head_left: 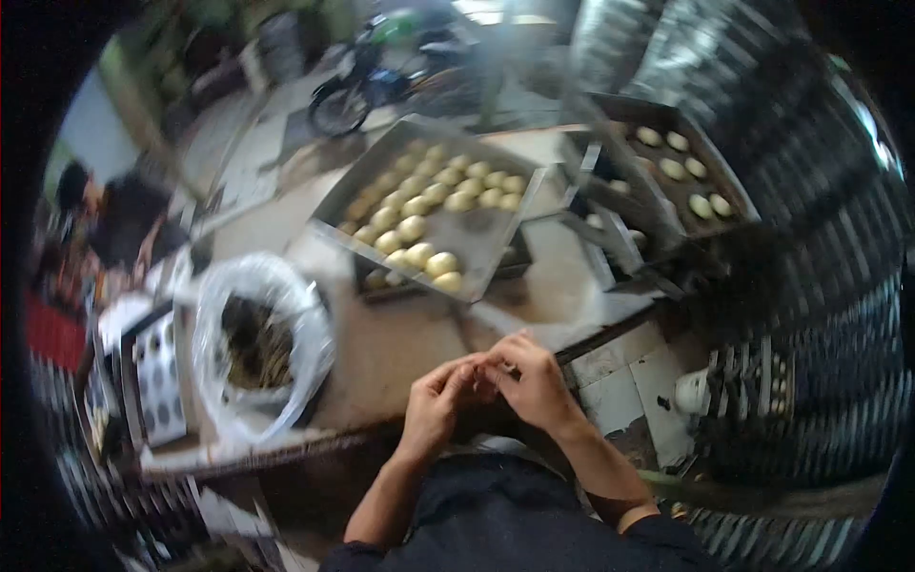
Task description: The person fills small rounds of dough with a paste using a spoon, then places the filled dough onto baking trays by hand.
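My left hand point(436, 400) and my right hand point(534, 381) meet fingertip to fingertip just in front of my body, at the near edge of the work table point(400, 353). Something small is pinched between the fingers, too blurred and hidden to name. Beyond the hands lies a metal tray point(477, 238) carrying several rows of pale round dough balls point(419, 205). To the left sits a clear plastic bag point(257, 343), open, with dark filling inside.
A second tray point(681, 167) with several dough balls stands at the back right on a rack. A person in dark clothes point(119, 224) sits at far left. A motorbike point(381, 76) is parked behind the table. A patterned sheet point(157, 381) lies left of the bag.
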